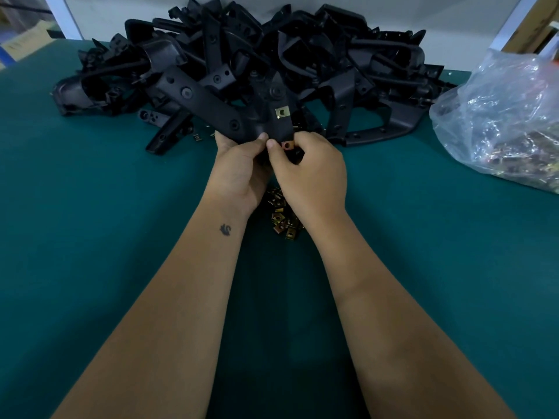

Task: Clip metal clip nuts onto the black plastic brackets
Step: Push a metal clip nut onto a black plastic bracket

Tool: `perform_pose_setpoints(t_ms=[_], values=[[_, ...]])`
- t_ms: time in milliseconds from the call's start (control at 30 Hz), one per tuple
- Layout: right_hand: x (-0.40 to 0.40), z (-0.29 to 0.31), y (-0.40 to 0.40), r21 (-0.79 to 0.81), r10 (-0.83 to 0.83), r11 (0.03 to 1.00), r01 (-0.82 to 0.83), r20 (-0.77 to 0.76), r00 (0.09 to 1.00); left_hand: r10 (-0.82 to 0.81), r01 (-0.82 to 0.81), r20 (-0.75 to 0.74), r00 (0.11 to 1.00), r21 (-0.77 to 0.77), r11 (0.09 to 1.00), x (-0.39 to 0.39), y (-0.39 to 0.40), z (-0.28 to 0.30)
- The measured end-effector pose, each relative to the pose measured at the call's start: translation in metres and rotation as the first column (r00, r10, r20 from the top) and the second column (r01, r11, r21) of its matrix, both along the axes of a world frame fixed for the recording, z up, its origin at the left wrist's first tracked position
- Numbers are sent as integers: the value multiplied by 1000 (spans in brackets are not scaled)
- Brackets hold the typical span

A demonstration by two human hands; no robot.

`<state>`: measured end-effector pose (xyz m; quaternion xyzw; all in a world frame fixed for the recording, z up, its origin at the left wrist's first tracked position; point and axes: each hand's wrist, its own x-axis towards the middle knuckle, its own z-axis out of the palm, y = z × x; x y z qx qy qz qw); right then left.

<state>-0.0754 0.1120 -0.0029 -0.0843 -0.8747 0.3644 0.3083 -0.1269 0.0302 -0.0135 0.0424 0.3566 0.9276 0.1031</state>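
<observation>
head view: left hand (239, 164) grips black bracket (211, 101); right hand (311, 173) pinches clip nut (287, 144); no readable writing.

Table (90, 207) carries everything. Pile of brackets (302, 49) lies along the far edge, against the wall behind. One bracket (211, 101) is raised in front of the pile, its near end between the two hands: left hand (239, 170) on its left, right hand (314, 173) on its right, thumbs nearly touching. One clip nut (281, 112) sits on the bracket beyond the thumbs; a second clip nut (287, 144) sits at the right thumb tip. Heap of loose clip nuts (284, 219) lies on the table beneath the wrists. Bag (502, 116) rests at far right, holding more clips.
</observation>
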Motion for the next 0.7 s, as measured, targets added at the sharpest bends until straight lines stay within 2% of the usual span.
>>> perform_pose_setpoints(t_ms=[100, 300, 400, 500, 633, 700], values=[[1, 2, 2, -100, -46, 994, 40, -65, 997, -55, 50, -45, 997, -108, 993, 2, -1, 2], [2, 2, 6, -69, -92, 994, 81, -175, 980, -108, 96, -71, 992, -161, 982, 5, 0, 5], [2, 3, 8, -49, -95, 995, 87, -185, 978, -114, 106, -48, 992, -133, 985, 5, 1, 6], [2, 2, 6, -58, -51, 997, 43, -131, 990, -88, 88, 1, 996, -70, 994, 5, 3, 5], [1, 0, 1, -52, -20, 998, 18, -46, 999, -7, -6, 120, 993, 103, 995, 3, 1, 5], [0, -2, 2, 2, -30, 1000, 30, -34, 999, 24, -56, 195, 980, 164, 985, -1, 0, 4]])
